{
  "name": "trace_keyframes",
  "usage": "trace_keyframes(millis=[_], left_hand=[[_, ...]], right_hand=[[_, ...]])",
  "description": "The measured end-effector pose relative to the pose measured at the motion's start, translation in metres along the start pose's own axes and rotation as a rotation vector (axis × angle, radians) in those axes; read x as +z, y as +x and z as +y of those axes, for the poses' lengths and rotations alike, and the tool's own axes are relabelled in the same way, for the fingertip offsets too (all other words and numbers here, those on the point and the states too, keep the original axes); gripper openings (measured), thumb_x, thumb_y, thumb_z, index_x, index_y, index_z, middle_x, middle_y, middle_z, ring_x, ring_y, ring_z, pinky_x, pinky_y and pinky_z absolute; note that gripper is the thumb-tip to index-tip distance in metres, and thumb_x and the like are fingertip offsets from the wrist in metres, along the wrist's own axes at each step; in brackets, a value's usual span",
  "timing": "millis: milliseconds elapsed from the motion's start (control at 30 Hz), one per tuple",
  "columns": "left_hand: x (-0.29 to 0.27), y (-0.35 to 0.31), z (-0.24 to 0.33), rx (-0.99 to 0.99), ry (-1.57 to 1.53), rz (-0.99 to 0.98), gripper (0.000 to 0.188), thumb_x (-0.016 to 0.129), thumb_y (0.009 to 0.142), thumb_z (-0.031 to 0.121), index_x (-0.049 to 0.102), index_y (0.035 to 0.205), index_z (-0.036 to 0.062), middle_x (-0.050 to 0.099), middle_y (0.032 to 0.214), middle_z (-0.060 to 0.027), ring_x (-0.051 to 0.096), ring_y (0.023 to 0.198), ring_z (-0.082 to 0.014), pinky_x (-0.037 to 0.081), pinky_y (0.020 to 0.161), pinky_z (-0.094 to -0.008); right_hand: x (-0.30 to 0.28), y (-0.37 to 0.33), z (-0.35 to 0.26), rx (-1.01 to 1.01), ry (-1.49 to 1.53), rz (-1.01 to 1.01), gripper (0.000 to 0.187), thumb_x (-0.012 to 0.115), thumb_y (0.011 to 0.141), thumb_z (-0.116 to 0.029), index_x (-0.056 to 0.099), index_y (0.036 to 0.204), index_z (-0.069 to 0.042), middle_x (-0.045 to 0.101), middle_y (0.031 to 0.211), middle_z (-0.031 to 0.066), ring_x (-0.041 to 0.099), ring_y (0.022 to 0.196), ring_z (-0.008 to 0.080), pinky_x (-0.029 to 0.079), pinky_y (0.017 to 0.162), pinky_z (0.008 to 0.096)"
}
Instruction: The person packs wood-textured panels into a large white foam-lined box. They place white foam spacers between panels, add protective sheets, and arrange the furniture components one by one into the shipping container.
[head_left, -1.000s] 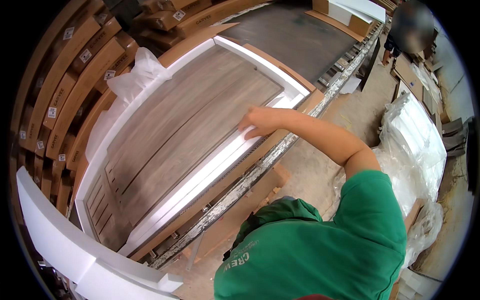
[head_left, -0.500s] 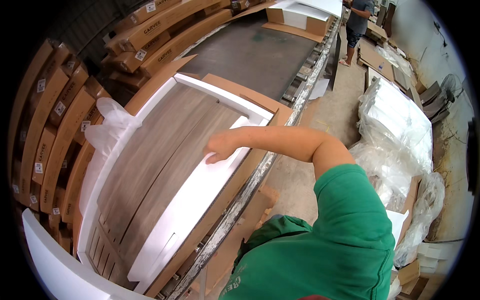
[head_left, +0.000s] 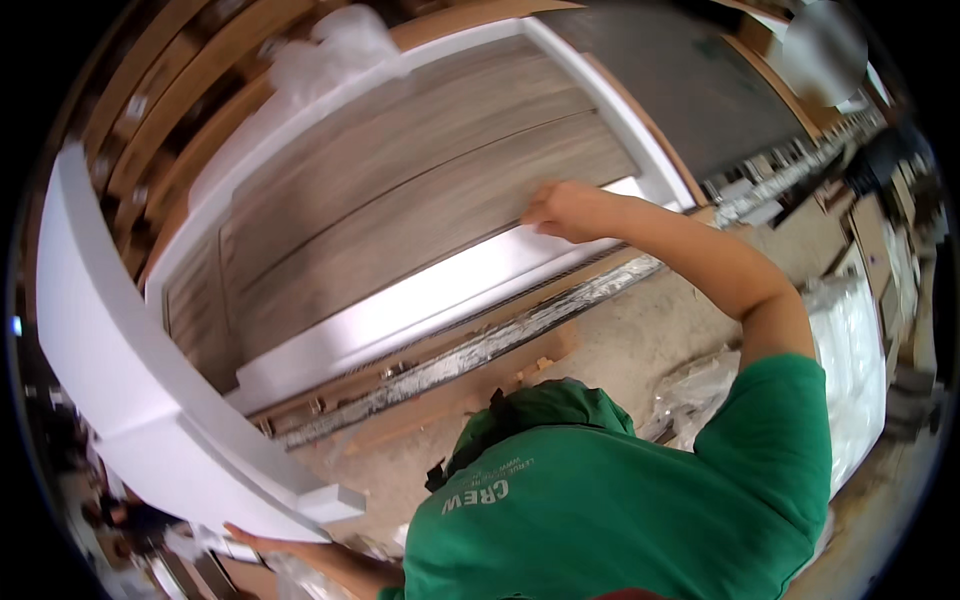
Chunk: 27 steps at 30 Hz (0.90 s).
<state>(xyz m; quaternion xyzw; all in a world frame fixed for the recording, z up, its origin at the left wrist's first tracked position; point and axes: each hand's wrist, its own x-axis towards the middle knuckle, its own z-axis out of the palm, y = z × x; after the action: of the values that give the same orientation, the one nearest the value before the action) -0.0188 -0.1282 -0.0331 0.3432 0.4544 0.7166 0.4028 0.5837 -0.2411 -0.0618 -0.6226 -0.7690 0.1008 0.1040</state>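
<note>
My left hand (head_left: pixel 275 540) grips the lower edge of a large white foam board (head_left: pixel 130 330), held up at the left outside the carton. My right hand (head_left: pixel 568 210) is closed, with its curled fingers at the inner edge of a long white foam strip (head_left: pixel 400 312). That strip lies along the near side of an open carton, beside a wood-grain panel (head_left: pixel 400 170) in grey-brown. White foam edging (head_left: pixel 610 110) frames the panel. Motion blurs the right fingertips a little.
A worn metal conveyor rail (head_left: pixel 500 345) runs along the carton's near side. Beyond the carton lies a dark conveyor surface (head_left: pixel 680 90). Stacked brown cartons (head_left: pixel 170 120) stand at the far left. Plastic-wrapped white sheets (head_left: pixel 850 360) lean at the right.
The view has swung, turning the carton more crosswise. The white foam board at the left now shows much more, with my left hand on it. My right hand stays near the foam strip.
</note>
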Motion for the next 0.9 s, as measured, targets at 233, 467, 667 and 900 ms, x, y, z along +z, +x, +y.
trace_keyframes(millis=[233, 467, 667, 900], left_hand=[[-0.027, -0.048, 0.041, -0.153, -0.349, -0.085, 0.057, 0.043, 0.076, 0.038, 0.033, 0.119, 0.0028, 0.034, 0.123, -0.0148, 0.033, 0.111, -0.0316, 0.027, 0.092, -0.0442], [-0.003, -0.033, 0.051, -0.079, -0.373, 0.034, 0.056, 0.044, 0.075, 0.038, 0.034, 0.117, 0.0020, 0.041, 0.115, -0.0163, 0.042, 0.101, -0.0289, 0.035, 0.086, -0.0379], [-0.030, -0.018, 0.060, -0.127, -0.584, -0.124, 0.055, 0.043, 0.075, 0.037, 0.035, 0.116, 0.0020, 0.042, 0.113, -0.0151, 0.043, 0.101, -0.0261, 0.035, 0.087, -0.0359], [-0.073, -0.003, 0.068, -0.072, -0.436, 0.065, 0.060, 0.042, 0.074, 0.040, 0.030, 0.120, 0.0026, 0.036, 0.119, -0.0157, 0.039, 0.106, -0.0275, 0.033, 0.088, -0.0375]], right_hand=[[-0.018, 0.012, -0.026, 0.186, -0.198, -0.183, 0.027, 0.057, 0.069, -0.018, 0.054, 0.094, -0.007, 0.051, 0.090, 0.0118, 0.048, 0.089, 0.0260, 0.041, 0.075, 0.0352], [-0.048, 0.068, -0.068, 0.014, -0.074, -0.037, 0.024, 0.060, 0.064, -0.008, 0.056, 0.087, -0.005, 0.052, 0.093, 0.0142, 0.049, 0.089, 0.0285, 0.041, 0.077, 0.0366], [0.020, 0.242, -0.211, -0.635, 0.209, 0.116, 0.016, 0.050, 0.075, -0.011, 0.056, 0.088, -0.003, 0.053, 0.096, 0.0123, 0.049, 0.089, 0.0288, 0.041, 0.076, 0.0353], [0.124, 0.350, -0.289, -0.686, 0.105, -0.060, 0.021, 0.045, 0.078, -0.017, 0.054, 0.091, -0.004, 0.051, 0.101, 0.0093, 0.039, 0.105, 0.0270, 0.033, 0.085, 0.0358]])
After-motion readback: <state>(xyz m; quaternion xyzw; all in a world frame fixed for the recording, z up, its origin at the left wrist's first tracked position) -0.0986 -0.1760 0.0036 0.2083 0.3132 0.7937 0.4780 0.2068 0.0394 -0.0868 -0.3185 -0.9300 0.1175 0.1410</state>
